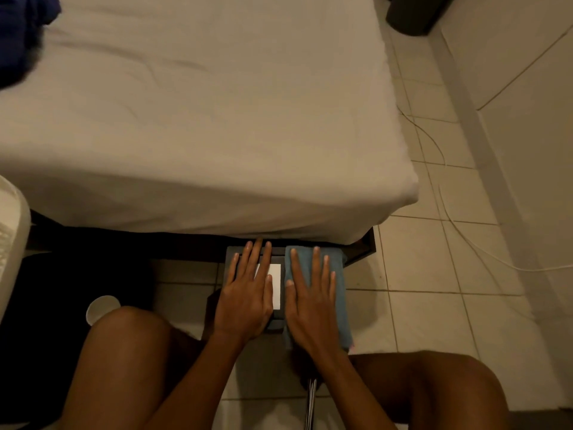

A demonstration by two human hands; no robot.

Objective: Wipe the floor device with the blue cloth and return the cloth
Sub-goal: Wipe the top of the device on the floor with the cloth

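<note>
A flat dark floor device [277, 256] with a white rectangular panel lies on the tiles at the foot of the bed. The folded blue cloth [336, 274] covers its right half. My right hand [311, 301] lies flat on the cloth, fingers spread and pointing toward the bed. My left hand [248, 293] rests flat on the device's left half, fingers spread, partly covering the white panel. Neither hand is curled around anything.
A bed with a beige sheet [201, 119] overhangs the device's far edge. A white cup [100, 308] stands on the floor to the left by my knee. A white cable [465, 231] trails over the tiles on the right. My bare knees flank the device.
</note>
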